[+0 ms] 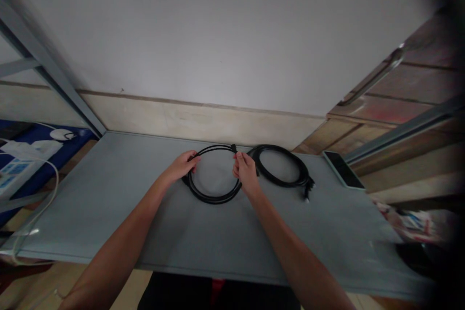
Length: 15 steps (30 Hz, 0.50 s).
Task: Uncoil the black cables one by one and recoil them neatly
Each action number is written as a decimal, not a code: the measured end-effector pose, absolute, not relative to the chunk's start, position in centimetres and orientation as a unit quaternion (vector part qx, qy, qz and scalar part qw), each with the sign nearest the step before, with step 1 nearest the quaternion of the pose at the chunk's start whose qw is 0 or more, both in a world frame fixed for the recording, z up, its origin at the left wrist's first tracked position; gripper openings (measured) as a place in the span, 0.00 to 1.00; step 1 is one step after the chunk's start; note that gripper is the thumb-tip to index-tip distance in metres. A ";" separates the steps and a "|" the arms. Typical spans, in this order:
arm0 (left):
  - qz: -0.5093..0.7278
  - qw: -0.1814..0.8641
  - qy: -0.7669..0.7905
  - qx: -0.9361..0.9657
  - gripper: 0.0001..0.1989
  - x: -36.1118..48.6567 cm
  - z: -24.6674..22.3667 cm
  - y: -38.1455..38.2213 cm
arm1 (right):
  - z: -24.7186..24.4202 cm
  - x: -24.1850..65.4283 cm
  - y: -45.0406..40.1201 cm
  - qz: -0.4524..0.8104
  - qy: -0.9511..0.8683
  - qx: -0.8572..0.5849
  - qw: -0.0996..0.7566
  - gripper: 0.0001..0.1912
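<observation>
Coiled black cable (218, 200), pinched between your two hands over the grey tabletop (218, 242).
Your left hand (181, 164) closes fingers and thumb on its left side, and your right hand (246, 170) grips the opposite side, just below a small dark connector (233, 147); whether the loop rests on the surface or hangs slightly above it, you cannot tell from here. It should feel light and bendy but springy, with a smooth jacket that may slide, so take all the strands together at opposite sides of the ring; a loose pinch could let turns fan out. Spare the connector any sharp bending. Just beyond your right hand lies a second black coil (281, 183), with a phone (343, 169) farther right.
</observation>
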<state>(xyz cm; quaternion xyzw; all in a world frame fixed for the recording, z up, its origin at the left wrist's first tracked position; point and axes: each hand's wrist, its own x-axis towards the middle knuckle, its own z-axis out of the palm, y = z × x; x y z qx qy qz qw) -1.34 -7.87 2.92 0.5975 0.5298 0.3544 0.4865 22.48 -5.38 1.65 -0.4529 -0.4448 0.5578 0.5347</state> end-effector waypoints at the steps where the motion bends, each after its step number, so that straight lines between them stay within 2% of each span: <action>1: 0.359 0.496 0.532 0.585 0.12 -1.4 2.9 -7.9 | 1.6 22.5 -5.4 0.566 -0.456 -0.453 0.515 0.19; 5: 0.345 0.518 0.539 0.568 0.11 -1.5 2.9 -8.0 | 1.9 22.8 -5.3 0.563 -0.522 -0.466 0.439 0.15; 12: 0.307 0.340 0.476 0.751 0.13 0.3 2.7 -8.6 | 2.1 22.5 -6.3 0.427 -0.748 -0.429 0.273 0.14; 15: 0.272 0.308 0.458 0.788 0.13 0.9 2.6 -8.8 | 1.6 21.8 -6.7 0.373 -0.798 -0.398 0.256 0.13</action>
